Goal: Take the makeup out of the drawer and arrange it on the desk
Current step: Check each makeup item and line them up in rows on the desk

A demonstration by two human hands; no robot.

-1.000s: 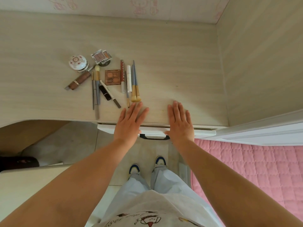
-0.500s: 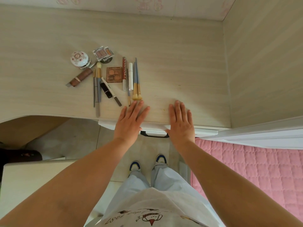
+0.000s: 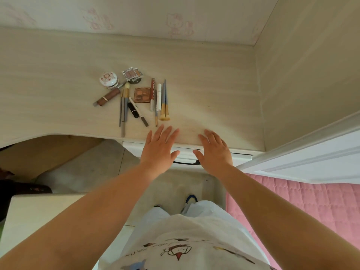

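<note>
Not much has moved in the last second: both hands, left (image 3: 158, 148) and right (image 3: 215, 151), still lie flat with fingers spread, holding nothing, on the table (image 3: 204, 78) edge. Makeup (image 3: 134, 98) sits laid out up top, drawer (image 3: 185, 153) looks pushed in, so basically done.

Very little here can actually be read. The brown lip gloss tube (image 3: 152, 88) on the desk carries white capital lettering along its length, but the letters are too small and blurred to spell out. The small brown eyeshadow palette (image 3: 142, 95) has a line of pale print across its lower half, also unreadable. The person's white shirt (image 3: 187, 248) shows a cartoon figure with a handwritten-style line of dark script beside it, seen upside down from here; it cannot be made out. The white tube (image 3: 159, 96) bears faint marks, illegible.
</note>
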